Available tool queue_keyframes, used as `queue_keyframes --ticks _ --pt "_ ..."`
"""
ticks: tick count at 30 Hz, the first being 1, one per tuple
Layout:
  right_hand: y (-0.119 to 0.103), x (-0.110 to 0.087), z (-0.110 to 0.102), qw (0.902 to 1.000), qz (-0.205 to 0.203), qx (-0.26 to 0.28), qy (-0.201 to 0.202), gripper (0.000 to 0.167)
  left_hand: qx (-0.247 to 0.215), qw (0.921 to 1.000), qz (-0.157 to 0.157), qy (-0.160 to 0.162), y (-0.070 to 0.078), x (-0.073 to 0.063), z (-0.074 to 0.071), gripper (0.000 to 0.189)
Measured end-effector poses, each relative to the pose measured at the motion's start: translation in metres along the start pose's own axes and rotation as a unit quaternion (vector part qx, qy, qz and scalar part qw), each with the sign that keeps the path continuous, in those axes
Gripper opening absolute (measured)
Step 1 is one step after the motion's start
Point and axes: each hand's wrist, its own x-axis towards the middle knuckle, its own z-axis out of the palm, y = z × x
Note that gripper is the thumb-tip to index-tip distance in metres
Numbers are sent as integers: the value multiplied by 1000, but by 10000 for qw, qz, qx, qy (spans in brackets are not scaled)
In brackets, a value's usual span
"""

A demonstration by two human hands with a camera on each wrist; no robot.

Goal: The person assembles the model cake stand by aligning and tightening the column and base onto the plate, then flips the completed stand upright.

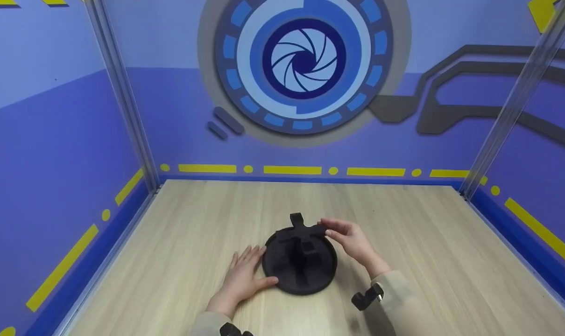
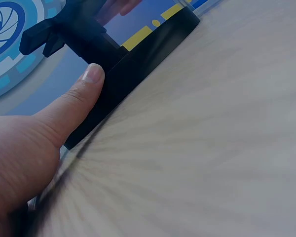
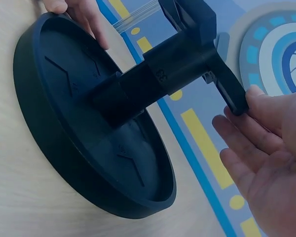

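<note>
A black round base [image 1: 306, 282] with a raised rim rests on the wooden table, and a thick post [image 3: 138, 89] rises from its middle. On top of the post sits a black piece with several arms [image 3: 197, 24]. My left hand [image 1: 243, 277] lies at the base's left edge, fingers straight against the side and thumb [image 2: 84, 94] at the rim. With thumb and fingers, my right hand [image 1: 352, 238] pinches the end of one arm of the top piece, at its right side.
The light wood tabletop [image 1: 208, 210] runs to a blue back wall [image 1: 180, 116] with yellow marks along its foot. Blue side walls and metal corner posts [image 1: 123, 93] enclose it. A dark wrist mount [image 1: 367, 297] is on the right sleeve.
</note>
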Motion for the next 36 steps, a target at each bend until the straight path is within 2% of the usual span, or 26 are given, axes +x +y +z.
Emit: queue_keyframes --ticks 9,20,28,36 --pt "1 -8 -4 9999 36 -107 -123 43 33 10000 -26 -9 -1 0 1 101" --pt "-2 -12 -4 9991 111 -201 -352 43 -183 9998 -76 23 0 0 1 99" --pt "-4 -15 -3 9985 116 -255 -469 44 -106 9998 -160 -64 1 0 1 100" --pt "-8 -18 0 9976 -12 -180 -673 44 46 10000 -57 -24 0 0 0 100"
